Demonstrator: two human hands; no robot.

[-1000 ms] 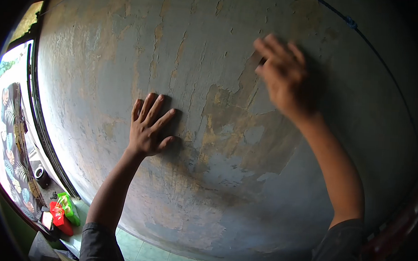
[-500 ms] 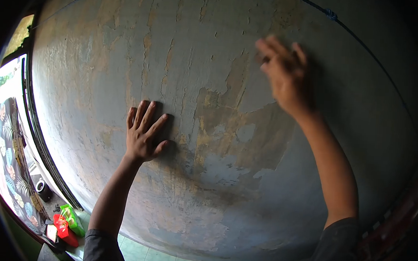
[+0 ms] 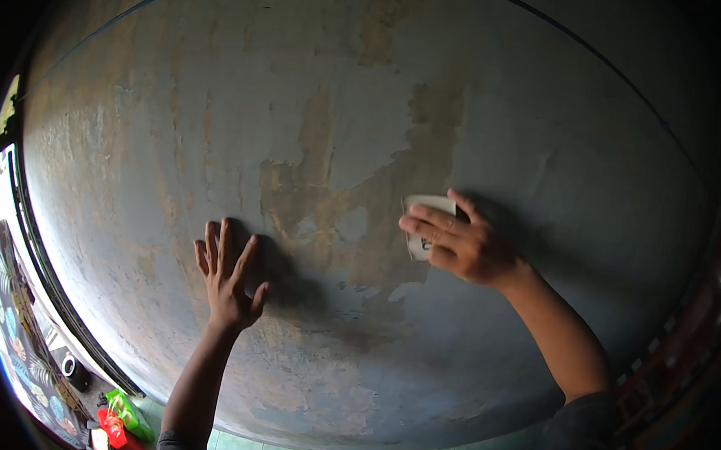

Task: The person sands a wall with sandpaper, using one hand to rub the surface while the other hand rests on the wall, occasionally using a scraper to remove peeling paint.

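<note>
pressing a pale sheet (image 3: 427,204) against the peeling wall (image 3: 220,95) under the curled fingers of the right hand (image 3: 465,248), with the left hand (image 3: 229,279) splayed wide and flat on the paint, well apart at lower left.

The right hand (image 3: 461,245) presses a pale flat rectangular pad (image 3: 427,206) against the peeling blue-grey painted wall (image 3: 544,137); the left hand (image 3: 229,277) lies flat on that wall, fingers spread.

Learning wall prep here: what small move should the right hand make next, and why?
Probably slide the pale pad left over the bare tan patch: the right hand presses it against the wall at that patch's edge, while the left hand braces flat.
</note>
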